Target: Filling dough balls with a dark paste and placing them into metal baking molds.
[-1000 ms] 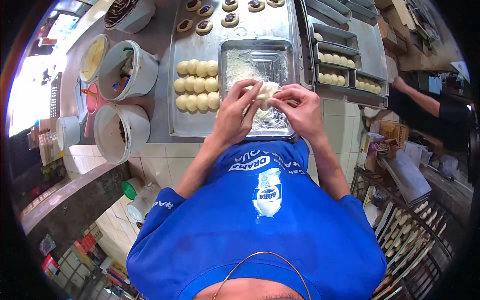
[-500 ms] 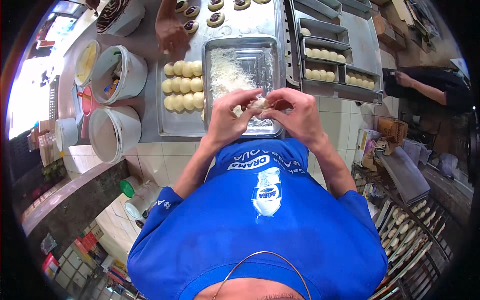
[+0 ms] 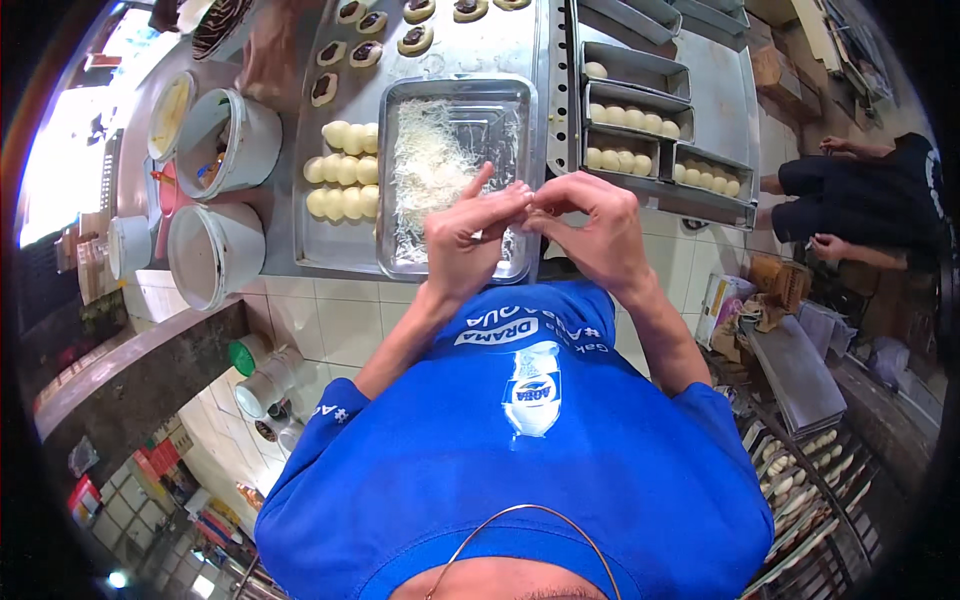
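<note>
My left hand point(image 3: 463, 245) and my right hand point(image 3: 600, 228) meet over the right side of a shallow metal tray point(image 3: 386, 225). Their fingertips press together around a small piece of pale dough point(image 3: 527, 197), mostly hidden by the fingers. One finger of the left hand points up and away from the rest. The right thumb and forefinger are pinched closed. Under the hands, grated cheese point(image 3: 425, 150) covers the tray's left part, while its right part shows bare metal with scattered shreds. Left of it, rows of smooth dough balls point(image 3: 342, 170) lie on a larger baking sheet point(image 3: 310, 235).
Dough rounds with dark filling point(image 3: 415, 40) lie at the far end. White buckets point(image 3: 245, 150) stand at left. To the right, loaf tins point(image 3: 637, 85), some holding dough balls, sit on another tray. A person in dark clothes point(image 3: 860, 200) is at far right; a blurred arm point(image 3: 268, 60) is at upper left.
My hands have closed in around the dough piece, which showed more plainly before. The view has shifted slightly. The co-worker's hand has left the dough balls, and more filled rounds show.
</note>
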